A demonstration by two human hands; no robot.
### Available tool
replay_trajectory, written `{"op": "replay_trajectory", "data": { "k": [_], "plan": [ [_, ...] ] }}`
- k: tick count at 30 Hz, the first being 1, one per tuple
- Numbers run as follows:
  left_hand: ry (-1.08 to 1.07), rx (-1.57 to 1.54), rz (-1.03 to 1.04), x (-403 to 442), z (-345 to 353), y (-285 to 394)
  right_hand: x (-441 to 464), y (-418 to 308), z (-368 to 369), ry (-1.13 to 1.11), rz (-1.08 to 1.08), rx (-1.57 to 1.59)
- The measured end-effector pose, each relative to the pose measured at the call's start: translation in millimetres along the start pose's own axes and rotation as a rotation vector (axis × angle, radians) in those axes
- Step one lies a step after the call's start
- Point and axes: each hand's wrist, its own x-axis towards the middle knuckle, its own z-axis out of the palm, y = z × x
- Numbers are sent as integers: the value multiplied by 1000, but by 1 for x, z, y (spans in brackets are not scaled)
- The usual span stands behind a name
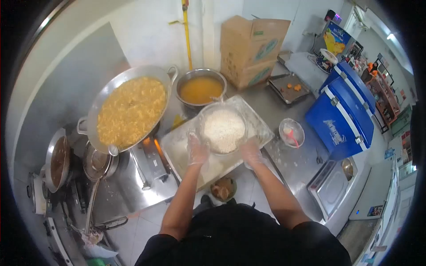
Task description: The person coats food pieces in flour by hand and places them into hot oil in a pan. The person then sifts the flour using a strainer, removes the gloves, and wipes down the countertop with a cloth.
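Both hands wear clear plastic gloves. My left hand [198, 152] is at the left rim of a round sieve-like bowl [223, 131] filled with pale flour or crumbs. At its lower right rim is my right hand [251, 153], its fingers partly hidden by the glove's glare. The bowl is over a large flour-dusted rectangular tray [177, 149]. Whether it touches the tray cannot be made out. Behind it stands a steel pot [200, 88] of yellow-orange liquid.
A large wok [132, 111] of bubbling yellow food sits left over a flame. Right are a small bowl with a red utensil [291, 133], blue coolers [339, 117] and a scale [330, 186]. A cardboard box [248, 51] and dark tray [289, 88] stand behind.
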Motion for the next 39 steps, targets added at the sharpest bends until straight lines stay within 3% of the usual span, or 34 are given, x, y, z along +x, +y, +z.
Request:
{"op": "replay_trajectory", "data": {
  "k": [2,4,6,7,8,9,10,12,14,16,19,21,22,23,24,27,30,31,33,35,36,37,38,39],
  "plan": [
    [-92,84,-34,-62,18,-13,-55,5,32,-23,35,37],
    [-88,84,-27,-48,-24,23,-35,-6,-3,-35,-38,33],
    [-165,-139,-108,-18,-54,51,-21,-23,-5,80,303,154],
    [-252,-243,-187,-35,-54,49,-32,-35,-27,-40,391,251],
    [-42,-68,75,-27,-28,25,-43,-43,-36,-152,477,352],
    [270,238,303,-20,-2,0,-35,-6,11,-155,-22,-126],
    [610,509,414,-12,25,-25,-15,4,18,55,-59,-117],
    [83,-115,38,-48,0,2,-37,14,48,361,-94,-70],
    [-134,150,-15,-71,8,-8,-60,10,59,133,44,10],
    [-98,131,9,-14,-12,14,-7,-3,22,163,119,106],
    [-32,-225,10,-78,-22,13,-74,-25,23,215,174,122],
    [92,-397,157,-63,-72,53,-53,-30,7,332,-46,-165],
    [154,-482,231,-53,-84,62,-57,-26,18,268,6,-64],
    [-15,-149,-27,-44,-28,16,-59,-16,35,208,64,35],
    [-100,-119,-73,-77,-23,8,-61,-8,52,154,127,129],
    [-87,-137,-35,-26,-48,32,-41,-30,5,110,221,212],
    [-82,-224,-70,-76,-17,5,-45,-24,2,-7,182,206],
    [-74,-211,-79,-79,-16,3,-26,-24,7,-182,389,366],
    [107,-294,35,-50,-51,37,-27,-46,-11,306,301,410],
    [-64,-279,-40,-41,-45,32,-53,-51,-10,319,290,355],
    [-172,-267,-90,-47,-33,20,-52,-35,-4,120,307,286],
    [-112,-169,-12,-29,-11,3,-41,-22,2,-50,299,218],
    [-45,-66,59,-11,10,-14,-23,-7,17,111,202,164],
    [149,-185,161,-24,-17,12,-15,12,51,267,108,109]
  ]
}}
